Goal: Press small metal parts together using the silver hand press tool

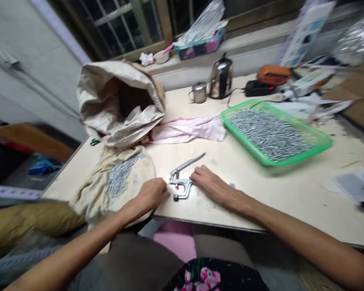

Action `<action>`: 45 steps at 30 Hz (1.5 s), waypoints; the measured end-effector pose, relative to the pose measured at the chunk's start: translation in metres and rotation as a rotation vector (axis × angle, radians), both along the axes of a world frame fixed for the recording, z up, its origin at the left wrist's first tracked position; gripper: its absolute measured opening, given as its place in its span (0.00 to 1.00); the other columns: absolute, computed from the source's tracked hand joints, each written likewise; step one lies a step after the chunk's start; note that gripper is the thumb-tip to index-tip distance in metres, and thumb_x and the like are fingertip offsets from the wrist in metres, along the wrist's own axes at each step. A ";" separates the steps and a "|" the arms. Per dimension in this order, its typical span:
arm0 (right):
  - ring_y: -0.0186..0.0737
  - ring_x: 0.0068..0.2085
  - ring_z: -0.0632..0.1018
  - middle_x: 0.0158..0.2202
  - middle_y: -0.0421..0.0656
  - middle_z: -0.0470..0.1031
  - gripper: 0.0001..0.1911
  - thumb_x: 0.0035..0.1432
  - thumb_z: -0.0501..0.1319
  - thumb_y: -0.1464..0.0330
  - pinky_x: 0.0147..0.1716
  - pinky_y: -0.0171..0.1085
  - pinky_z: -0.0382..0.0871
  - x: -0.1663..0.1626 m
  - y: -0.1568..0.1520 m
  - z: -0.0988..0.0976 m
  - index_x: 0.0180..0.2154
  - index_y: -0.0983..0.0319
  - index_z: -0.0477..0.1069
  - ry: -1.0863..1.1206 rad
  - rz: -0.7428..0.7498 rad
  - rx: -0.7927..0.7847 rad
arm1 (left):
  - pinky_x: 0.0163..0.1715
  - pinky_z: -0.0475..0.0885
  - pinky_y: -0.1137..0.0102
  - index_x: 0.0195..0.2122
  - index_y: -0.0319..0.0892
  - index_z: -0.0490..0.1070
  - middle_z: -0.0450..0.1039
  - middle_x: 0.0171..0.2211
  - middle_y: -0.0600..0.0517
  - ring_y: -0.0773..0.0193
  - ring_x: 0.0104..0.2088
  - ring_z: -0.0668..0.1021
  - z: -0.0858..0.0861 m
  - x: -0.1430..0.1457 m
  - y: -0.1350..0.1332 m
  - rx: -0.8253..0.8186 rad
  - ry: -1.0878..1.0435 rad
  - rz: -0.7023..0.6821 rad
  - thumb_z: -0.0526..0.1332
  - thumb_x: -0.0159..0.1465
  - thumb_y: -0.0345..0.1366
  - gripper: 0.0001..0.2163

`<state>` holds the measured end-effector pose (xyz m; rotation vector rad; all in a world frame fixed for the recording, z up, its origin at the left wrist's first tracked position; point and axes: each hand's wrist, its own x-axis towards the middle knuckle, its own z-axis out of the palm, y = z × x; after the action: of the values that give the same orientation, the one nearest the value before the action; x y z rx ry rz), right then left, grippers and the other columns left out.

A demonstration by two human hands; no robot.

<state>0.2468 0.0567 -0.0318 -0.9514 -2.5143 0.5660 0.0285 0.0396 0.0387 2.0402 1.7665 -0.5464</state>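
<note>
Pliers [186, 186], silver metal and C-framed, lie between my curled left hand [153, 191] and right hand [211, 184]; I can't tell whether either grips. Likely stiff, weighty; best held by the long handle [188, 163].

From here I have a silver C-shaped metal press [184, 182] on the pale flat tabletop [276, 198], between left hand [153, 192] and right hand [210, 184]; to its left, slim silver metal pieces [120, 176] on a crumpled cream cloth [144, 169], a whitish woven sack [98, 103] behind; right and farther back, a green rectangular plastic basket [286, 161].
</note>
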 end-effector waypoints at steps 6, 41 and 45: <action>0.40 0.40 0.64 0.39 0.45 0.66 0.08 0.66 0.51 0.78 0.38 0.38 0.59 0.009 0.005 0.011 0.36 0.63 0.66 -0.058 -0.042 -0.002 | 0.30 0.65 0.71 0.30 0.40 0.78 0.75 0.30 0.49 0.63 0.30 0.76 0.056 0.049 0.036 0.377 -0.290 -0.147 0.58 0.64 0.37 0.11; 0.44 0.36 0.73 0.35 0.47 0.72 0.18 0.70 0.46 0.59 0.36 0.43 0.70 0.008 0.008 -0.029 0.41 0.58 0.73 0.130 -0.038 0.154 | 0.45 0.66 0.63 0.33 0.34 0.75 0.74 0.39 0.38 0.52 0.45 0.73 -0.017 -0.140 0.020 0.464 0.050 0.338 0.56 0.61 0.26 0.08; 0.44 0.36 0.73 0.35 0.47 0.72 0.19 0.69 0.46 0.57 0.36 0.43 0.70 0.008 0.008 -0.028 0.41 0.58 0.73 0.137 -0.031 0.142 | 0.43 0.66 0.65 0.30 0.36 0.75 0.75 0.35 0.41 0.56 0.41 0.74 -0.015 -0.145 0.021 0.486 -0.042 0.411 0.54 0.60 0.26 0.09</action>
<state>0.2552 0.0651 -0.0601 -0.8681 -2.3787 0.4212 -0.1163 0.0607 0.0240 1.8546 2.3800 0.0591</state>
